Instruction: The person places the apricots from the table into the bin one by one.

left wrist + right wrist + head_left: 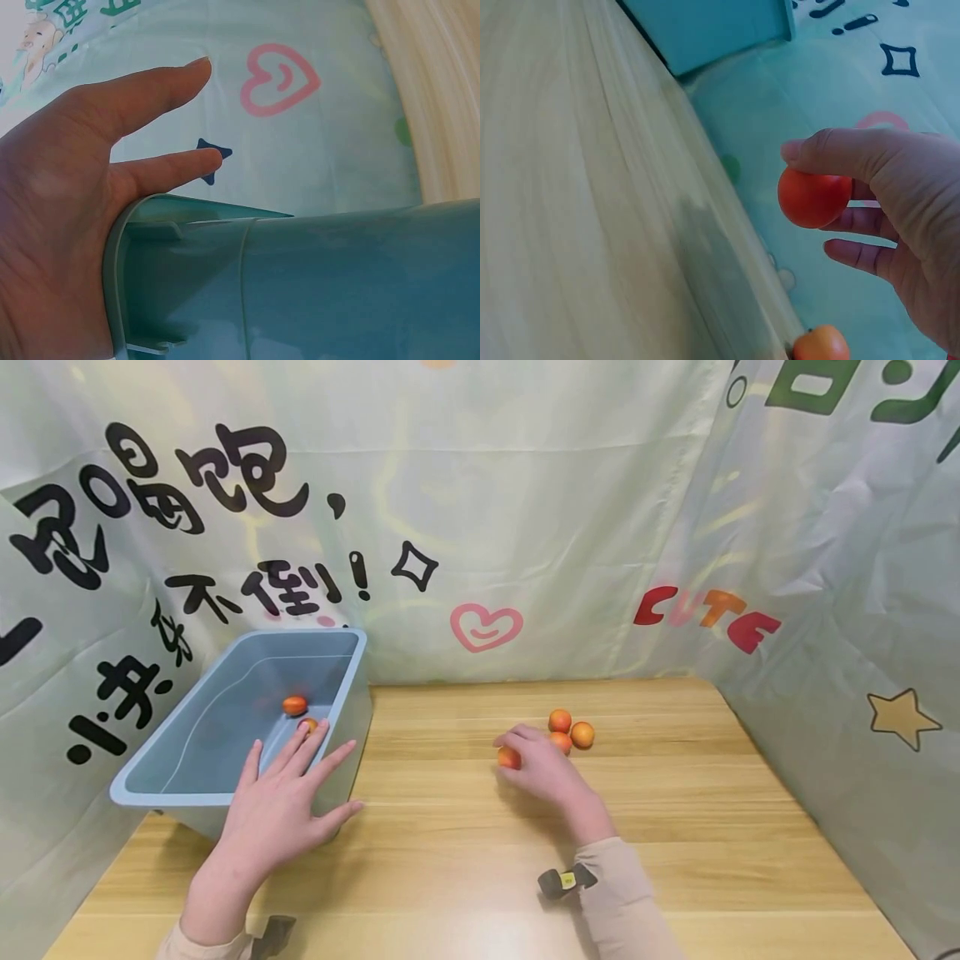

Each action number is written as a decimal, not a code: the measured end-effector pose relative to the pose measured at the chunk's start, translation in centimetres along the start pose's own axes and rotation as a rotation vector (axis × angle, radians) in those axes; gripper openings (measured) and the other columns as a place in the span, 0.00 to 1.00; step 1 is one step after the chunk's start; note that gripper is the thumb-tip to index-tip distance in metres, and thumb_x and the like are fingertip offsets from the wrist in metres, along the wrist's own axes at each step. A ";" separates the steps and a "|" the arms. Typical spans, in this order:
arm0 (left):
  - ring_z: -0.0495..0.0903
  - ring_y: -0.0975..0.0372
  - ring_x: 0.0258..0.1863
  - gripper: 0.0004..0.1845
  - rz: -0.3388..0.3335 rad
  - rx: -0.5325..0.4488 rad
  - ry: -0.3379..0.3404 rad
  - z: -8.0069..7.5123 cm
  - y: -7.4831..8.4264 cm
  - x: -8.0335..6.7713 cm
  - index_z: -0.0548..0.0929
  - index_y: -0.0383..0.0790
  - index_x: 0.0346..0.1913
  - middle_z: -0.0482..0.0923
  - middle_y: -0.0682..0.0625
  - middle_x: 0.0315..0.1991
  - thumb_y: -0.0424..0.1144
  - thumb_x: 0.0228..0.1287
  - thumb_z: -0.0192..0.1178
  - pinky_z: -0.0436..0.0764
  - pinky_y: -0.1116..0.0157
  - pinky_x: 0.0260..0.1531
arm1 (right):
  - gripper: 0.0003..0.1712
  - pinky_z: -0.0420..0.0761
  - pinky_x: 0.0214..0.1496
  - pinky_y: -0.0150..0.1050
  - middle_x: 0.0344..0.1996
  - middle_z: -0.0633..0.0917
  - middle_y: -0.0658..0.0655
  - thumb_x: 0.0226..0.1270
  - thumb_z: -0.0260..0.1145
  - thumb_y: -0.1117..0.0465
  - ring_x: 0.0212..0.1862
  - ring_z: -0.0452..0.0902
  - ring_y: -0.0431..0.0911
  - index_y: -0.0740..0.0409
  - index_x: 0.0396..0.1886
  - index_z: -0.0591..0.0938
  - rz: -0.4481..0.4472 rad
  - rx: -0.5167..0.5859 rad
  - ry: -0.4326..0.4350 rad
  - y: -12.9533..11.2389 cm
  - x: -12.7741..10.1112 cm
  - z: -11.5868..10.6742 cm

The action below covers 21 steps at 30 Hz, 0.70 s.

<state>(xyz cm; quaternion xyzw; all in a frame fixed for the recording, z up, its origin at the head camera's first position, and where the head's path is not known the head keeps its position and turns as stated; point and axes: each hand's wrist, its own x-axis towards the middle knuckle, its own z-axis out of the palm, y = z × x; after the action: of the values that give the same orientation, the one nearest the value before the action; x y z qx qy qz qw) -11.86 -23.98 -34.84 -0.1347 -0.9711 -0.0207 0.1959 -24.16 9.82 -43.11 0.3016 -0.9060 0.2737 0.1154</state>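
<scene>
My left hand (pixel 281 793) lies flat with fingers spread on the near right corner of a blue plastic bin (pixel 150 787); the left wrist view shows its straight fingers (pixel 161 169) over the bin rim (pixel 187 217). Two small orange fruits (pixel 295 704) lie inside the bin, one partly behind my fingertips. My right hand (pixel 536 764) pinches one orange fruit (pixel 508 757) just above the wooden table; the right wrist view shows the fruit (pixel 814 196) between thumb and fingers. Three more orange fruits (pixel 570 731) sit together just beyond that hand.
The wooden table (pixel 675 827) is walled by pale printed cloth (pixel 525 527) at the back and both sides. The bin stands at the table's back left. Bare wood lies between the bin and the fruit cluster.
</scene>
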 end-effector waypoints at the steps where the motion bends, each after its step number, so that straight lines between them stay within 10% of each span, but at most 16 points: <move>1: 0.60 0.51 0.74 0.38 0.000 0.001 -0.001 0.0 0.0 0.0 0.73 0.59 0.67 0.62 0.45 0.74 0.65 0.52 0.65 0.50 0.32 0.66 | 0.19 0.80 0.55 0.44 0.44 0.83 0.52 0.55 0.74 0.60 0.49 0.79 0.47 0.55 0.48 0.84 -0.010 -0.002 0.003 -0.2 0.1 0.1; 21: 0.60 0.51 0.74 0.39 -0.001 0.017 -0.010 -0.1 0.0 0.1 0.72 0.59 0.68 0.62 0.46 0.74 0.66 0.52 0.64 0.51 0.33 0.67 | 0.19 0.80 0.57 0.42 0.45 0.83 0.51 0.56 0.74 0.60 0.51 0.79 0.46 0.54 0.49 0.83 -0.171 -0.011 0.021 -3.4 3.1 2.2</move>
<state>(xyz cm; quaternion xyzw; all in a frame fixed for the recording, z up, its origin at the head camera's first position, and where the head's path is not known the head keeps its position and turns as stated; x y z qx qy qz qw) -11.92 -23.98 -34.71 -0.1329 -0.9722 -0.0119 0.1924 -24.65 4.76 -42.27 0.3743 -0.8771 0.2612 0.1497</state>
